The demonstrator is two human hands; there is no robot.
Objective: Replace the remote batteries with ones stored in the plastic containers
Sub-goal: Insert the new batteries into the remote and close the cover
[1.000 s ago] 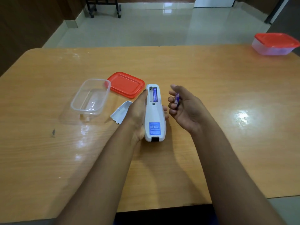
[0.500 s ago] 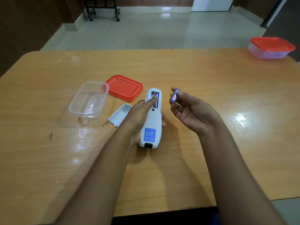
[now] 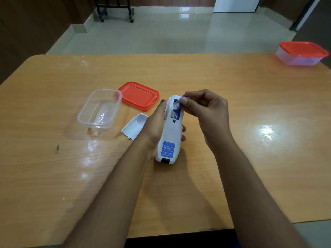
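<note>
Progress looks past halfway to us: our left hand [image 3: 157, 120] grips the remote [image 3: 170, 133] above the table [image 3: 232, 140], one battery [image 3: 177, 113] seated, our right hand [image 3: 206, 111] pinching the second battery [image 3: 184, 95] at the bay, battery cover [image 3: 134, 126] still off.

Left hand [image 3: 155, 122] gripping white remote [image 3: 170, 135], right hand [image 3: 206, 111] pinching blue battery [image 3: 184, 96] — over open compartment

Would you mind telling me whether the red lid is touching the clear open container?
Cannot tell. In the head view the clear container's rim overlaps the red lid's edge, hiding any gap.
</note>
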